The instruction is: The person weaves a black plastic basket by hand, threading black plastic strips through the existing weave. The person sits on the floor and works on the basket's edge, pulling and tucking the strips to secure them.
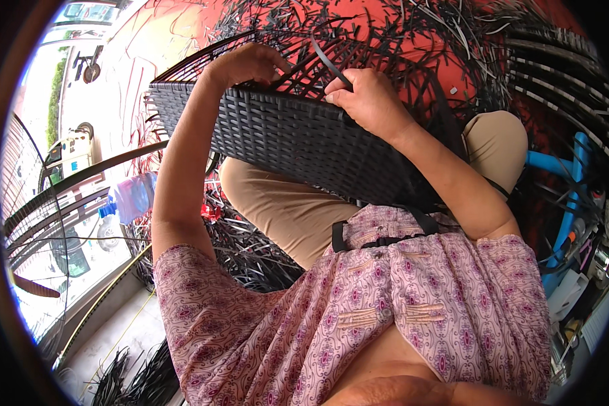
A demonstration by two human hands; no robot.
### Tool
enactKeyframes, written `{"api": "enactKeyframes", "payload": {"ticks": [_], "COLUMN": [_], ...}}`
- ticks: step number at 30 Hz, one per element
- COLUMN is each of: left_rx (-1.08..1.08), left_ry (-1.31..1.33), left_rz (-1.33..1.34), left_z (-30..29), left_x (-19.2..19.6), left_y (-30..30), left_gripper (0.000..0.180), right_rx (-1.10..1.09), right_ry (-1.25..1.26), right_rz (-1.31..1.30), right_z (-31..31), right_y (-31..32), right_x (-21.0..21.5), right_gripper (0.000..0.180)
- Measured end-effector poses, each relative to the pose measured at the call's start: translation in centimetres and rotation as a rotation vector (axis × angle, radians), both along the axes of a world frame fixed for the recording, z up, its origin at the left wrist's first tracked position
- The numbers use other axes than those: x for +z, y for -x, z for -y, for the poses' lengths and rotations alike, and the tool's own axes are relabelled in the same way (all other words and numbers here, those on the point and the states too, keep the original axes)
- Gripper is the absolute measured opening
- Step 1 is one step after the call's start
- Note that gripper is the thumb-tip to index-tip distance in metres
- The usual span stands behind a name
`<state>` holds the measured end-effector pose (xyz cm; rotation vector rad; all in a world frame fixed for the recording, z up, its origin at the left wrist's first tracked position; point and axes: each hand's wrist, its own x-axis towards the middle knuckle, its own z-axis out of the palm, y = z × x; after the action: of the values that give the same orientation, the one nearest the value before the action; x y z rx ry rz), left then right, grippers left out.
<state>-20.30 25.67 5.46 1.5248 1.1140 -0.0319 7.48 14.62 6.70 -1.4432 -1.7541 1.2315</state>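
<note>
Across my lap lies a black woven piece (284, 128), basket-like, made of flat strips with thin rods along its far side. My left hand (247, 64) reaches over its upper edge, the fingers loosely bent and apart among the rods; no strip shows clearly in them. Close to the same edge, my right hand (372, 98) pinches a flat dark strip (328, 61) between thumb and fingers. That strip rises in a curve to the upper left of the hand. Where its lower end goes is hidden behind my fingers.
Loose black strips (446, 34) lie heaped on the red floor (216, 10) beyond the piece. At right stand a blue tubular frame (575, 169) and curved dark slats (561, 74). To the left are a clear bottle (108, 227) and a bundle of black strips (139, 375).
</note>
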Motion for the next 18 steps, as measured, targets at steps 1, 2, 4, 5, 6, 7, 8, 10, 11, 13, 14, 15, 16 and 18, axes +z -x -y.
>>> {"api": "enactKeyframes", "payload": {"ticks": [1,2,4,5,6,7,8,10,11,13,14,15,16,18], "left_rx": [0.001,0.009,0.027,0.023,0.018,0.012,-0.011,-0.051,-0.066,-0.102,-0.083,-0.063,-0.042,-0.020], "left_ry": [-0.003,-0.012,-0.029,-0.054,-0.080,-0.107,-0.134,-0.186,-0.211,-0.246,-0.256,-0.273,-0.290,-0.290], "left_rz": [0.020,0.015,0.007,-0.051,-0.108,-0.164,-0.197,-0.264,-0.291,-0.339,-0.316,-0.293,-0.271,-0.246], "left_z": [0.0,0.1,0.3,0.3,0.4,0.5,0.4,0.4,0.3,0.3,0.4,0.5,0.5,0.5], "left_x": [0.0,-0.1,-0.1,-0.1,0.6,1.0,1.0,0.8,0.8,0.5,0.2,-0.1,-0.4,-0.7], "left_y": [0.0,0.0,-0.2,-0.2,-0.7,-1.2,-1.5,-1.9,-2.0,-2.0,-1.8,-1.6,-1.4,-1.2], "left_gripper": [0.017,0.017,0.017,0.017,0.016,0.016,0.015,0.015,0.014,0.014,0.017,0.021,0.026,0.024], "right_rx": [0.001,0.002,-0.001,-0.006,-0.011,-0.004,0.003,0.024,0.035,0.052,0.059,0.068,0.074,0.089], "right_ry": [-0.017,-0.034,-0.060,-0.069,-0.080,-0.079,-0.079,-0.062,-0.046,-0.010,0.002,0.007,-0.003,-0.024], "right_rz": [0.002,0.003,0.008,0.009,0.011,0.013,0.015,0.027,0.037,0.020,-0.009,-0.039,-0.021,0.011], "right_z": [0.1,0.3,0.4,0.4,0.4,0.5,0.5,0.6,0.5,0.8,0.7,0.6,0.7,0.9], "right_y": [0.1,0.1,0.3,0.4,0.4,0.3,0.2,0.0,-0.1,-0.2,-0.4,-0.6,-0.7,-0.6], "right_x": [0.1,0.3,0.3,0.1,0.0,0.0,0.2,0.6,0.9,0.9,0.5,0.3,0.2,0.5], "right_gripper": [0.019,0.019,0.020,0.020,0.020,0.021,0.022,0.025,0.026,0.029,0.031,0.033,0.034,0.037]}}
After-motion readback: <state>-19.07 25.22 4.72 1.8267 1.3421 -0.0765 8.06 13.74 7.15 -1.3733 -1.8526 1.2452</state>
